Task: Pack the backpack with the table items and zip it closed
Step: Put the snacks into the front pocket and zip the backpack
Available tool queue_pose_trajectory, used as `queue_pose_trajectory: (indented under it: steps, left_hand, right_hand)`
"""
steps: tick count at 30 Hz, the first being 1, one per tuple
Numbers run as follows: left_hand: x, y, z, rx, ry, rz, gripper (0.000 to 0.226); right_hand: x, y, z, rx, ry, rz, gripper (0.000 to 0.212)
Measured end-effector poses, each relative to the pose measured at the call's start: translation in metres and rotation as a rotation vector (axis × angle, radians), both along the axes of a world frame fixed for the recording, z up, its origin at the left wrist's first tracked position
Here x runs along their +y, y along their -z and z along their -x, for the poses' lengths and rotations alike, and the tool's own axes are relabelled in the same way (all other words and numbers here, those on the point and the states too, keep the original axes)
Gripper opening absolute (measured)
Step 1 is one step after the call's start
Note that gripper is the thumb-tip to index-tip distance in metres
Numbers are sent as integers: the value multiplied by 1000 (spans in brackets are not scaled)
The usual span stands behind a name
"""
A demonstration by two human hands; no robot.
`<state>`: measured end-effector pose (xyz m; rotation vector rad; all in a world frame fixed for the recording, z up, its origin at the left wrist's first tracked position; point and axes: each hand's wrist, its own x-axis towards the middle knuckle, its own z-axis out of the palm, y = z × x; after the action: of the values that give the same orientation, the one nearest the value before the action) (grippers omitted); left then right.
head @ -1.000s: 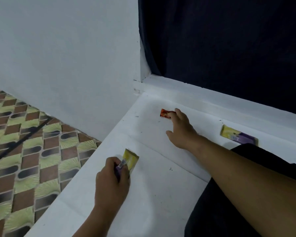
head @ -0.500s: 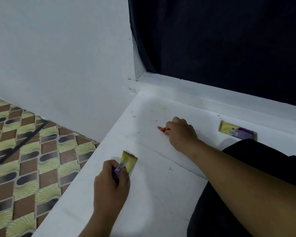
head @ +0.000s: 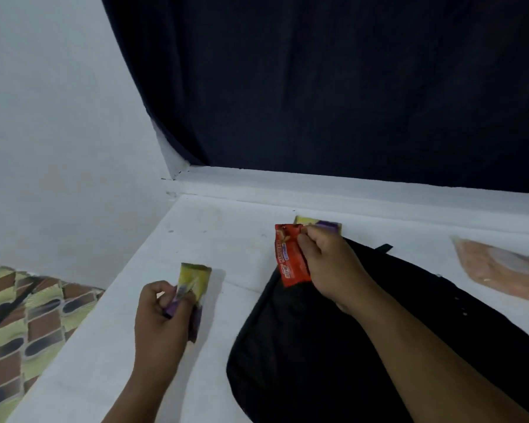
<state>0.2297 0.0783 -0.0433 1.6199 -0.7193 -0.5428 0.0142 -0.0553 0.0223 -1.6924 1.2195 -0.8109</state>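
A black backpack [head: 303, 346] lies flat on the white table [head: 220, 239]. My right hand [head: 327, 264] pinches a red snack packet [head: 289, 257] by its upper edge and holds it hanging above the backpack's left end. My left hand [head: 162, 312] grips a yellow and purple packet [head: 194, 280] just above the table, left of the backpack. A second yellow and purple packet [head: 321, 223] lies by the back ledge, partly hidden behind my right hand.
A peach-coloured pouch [head: 498, 270] lies at the table's right side. A dark curtain [head: 318, 87] hangs behind the ledge. The table's left edge drops to a patterned floor [head: 22, 325], with a white wall [head: 58, 117] at the left.
My right hand picked the red packet off the table and carried it right, over the backpack. My left hand kept its packet. The camera turned right, bringing the pouch into view.
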Motion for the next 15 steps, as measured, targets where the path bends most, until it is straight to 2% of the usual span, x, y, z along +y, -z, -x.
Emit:
queue_pose_trajectory:
  steps: [3,6,10,15]
  left_hand:
    - [-11,-31,62,103,110,126,35]
    - [-22,-55,123,145,186,174,42]
    - [-28,-66,208,162,285,191,40]
    - [-22,-53,305,110,366,153,34]
  right_hand:
    - [22,4,68,-74,87,-57,31]
    - [40,13,138,-54,197,8,27]
    - [54,25,236,-24,295,39,20]
    - [58,54,353,216,337,84,18]
